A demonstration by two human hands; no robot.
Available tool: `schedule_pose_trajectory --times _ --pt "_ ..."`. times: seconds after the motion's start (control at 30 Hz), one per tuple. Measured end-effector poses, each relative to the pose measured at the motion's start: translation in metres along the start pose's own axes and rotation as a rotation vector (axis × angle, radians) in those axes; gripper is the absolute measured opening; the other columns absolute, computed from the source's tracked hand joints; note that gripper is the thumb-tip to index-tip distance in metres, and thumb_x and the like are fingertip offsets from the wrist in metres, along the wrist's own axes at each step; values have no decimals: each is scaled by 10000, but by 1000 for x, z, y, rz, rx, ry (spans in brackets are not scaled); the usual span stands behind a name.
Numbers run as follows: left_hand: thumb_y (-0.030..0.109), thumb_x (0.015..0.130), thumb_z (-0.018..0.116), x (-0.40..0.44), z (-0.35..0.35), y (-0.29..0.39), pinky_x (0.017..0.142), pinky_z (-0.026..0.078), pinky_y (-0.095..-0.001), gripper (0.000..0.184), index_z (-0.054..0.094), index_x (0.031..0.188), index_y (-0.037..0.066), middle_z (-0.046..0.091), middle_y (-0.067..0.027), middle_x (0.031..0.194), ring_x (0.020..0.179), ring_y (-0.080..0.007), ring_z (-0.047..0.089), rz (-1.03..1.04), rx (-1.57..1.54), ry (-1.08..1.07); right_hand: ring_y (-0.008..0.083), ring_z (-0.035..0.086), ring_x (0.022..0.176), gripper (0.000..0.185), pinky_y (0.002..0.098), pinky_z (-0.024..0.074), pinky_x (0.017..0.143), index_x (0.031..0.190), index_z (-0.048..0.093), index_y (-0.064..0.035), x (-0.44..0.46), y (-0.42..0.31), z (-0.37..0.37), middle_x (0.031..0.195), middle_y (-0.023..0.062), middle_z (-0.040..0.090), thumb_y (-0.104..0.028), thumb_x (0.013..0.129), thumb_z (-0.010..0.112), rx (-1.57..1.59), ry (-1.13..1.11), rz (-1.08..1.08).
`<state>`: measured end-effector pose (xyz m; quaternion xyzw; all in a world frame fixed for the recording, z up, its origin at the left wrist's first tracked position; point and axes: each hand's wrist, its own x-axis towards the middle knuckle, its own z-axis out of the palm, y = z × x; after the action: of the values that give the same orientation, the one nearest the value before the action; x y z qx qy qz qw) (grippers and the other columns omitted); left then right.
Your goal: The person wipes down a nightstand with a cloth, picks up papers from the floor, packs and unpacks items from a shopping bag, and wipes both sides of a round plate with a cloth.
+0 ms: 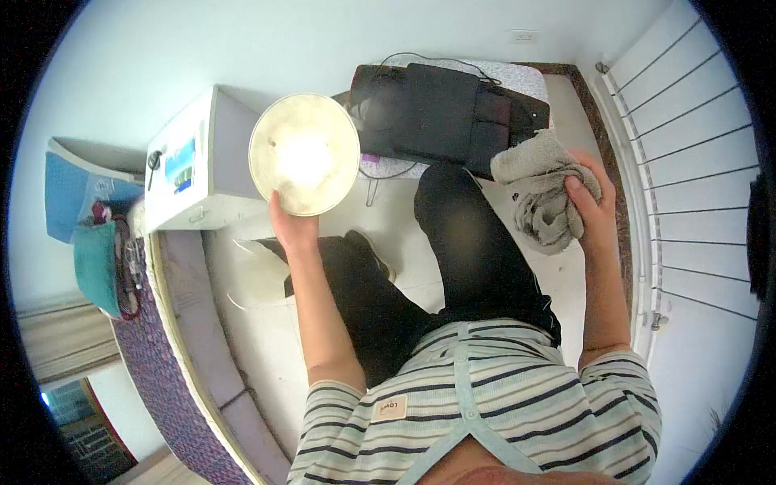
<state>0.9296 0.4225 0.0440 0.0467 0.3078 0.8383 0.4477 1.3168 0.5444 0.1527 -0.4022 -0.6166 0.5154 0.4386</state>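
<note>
A round, pale lampshade-like bowl (305, 155) with a bright glare at its centre is held up at the upper left of the middle. My left hand (293, 226) grips its lower edge, the thumb over the rim. At the right, my right hand (592, 198) is closed on a crumpled grey cloth (541, 190), which hangs folded from the fingers. The bowl and the cloth are well apart.
A low table (525, 77) ahead bears a black bag (440, 113) and a cable. To the left are a white cabinet (182, 162) and a bed edge (190, 356) with a teal item (95, 267). A white rail rack (687, 162) lines the right wall.
</note>
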Motion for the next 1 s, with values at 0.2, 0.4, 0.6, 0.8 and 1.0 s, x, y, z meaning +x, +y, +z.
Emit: schedule_pose_trajectory --times 0.2,0.4,0.6,0.8,1.0 --pt "252 847 581 -6 1 11 1011 327 -432 562 333 1299 28 414 -137 1296 1199 -275 395 118 132 291 187 500 1020 392 318 356 913 1074 559 -6 5 25 25 1101 85 534 -225 754 624 97 -77 38" --pt "63 818 585 -16 7 13 946 410 -377 533 323 1277 -6 462 -145 1217 1124 -264 461 279 181 296 218 495 1048 465 342 342 939 1100 531 16 3 32 50 1129 118 523 -281 755 622 95 -189 80" --pt "-1 779 590 -27 8 21 896 435 -348 519 361 1244 -15 494 -126 1167 1062 -239 503 279 186 248 227 493 1041 481 356 350 926 1079 530 20 0 32 72 1121 133 515 -314 749 630 55 -262 44" --pt "104 836 560 -28 7 21 884 429 -331 444 389 1234 8 502 -102 1172 1054 -211 508 310 258 228 229 485 1034 475 360 350 909 1047 542 16 4 37 79 1125 132 510 -333 739 637 57 -361 96" --pt "473 914 342 -23 5 23 994 340 -385 605 269 1335 43 354 -116 1341 1217 -260 373 310 64 220 218 537 970 525 337 403 871 1116 497 27 7 39 85 1031 125 556 -329 753 629 37 -318 59"
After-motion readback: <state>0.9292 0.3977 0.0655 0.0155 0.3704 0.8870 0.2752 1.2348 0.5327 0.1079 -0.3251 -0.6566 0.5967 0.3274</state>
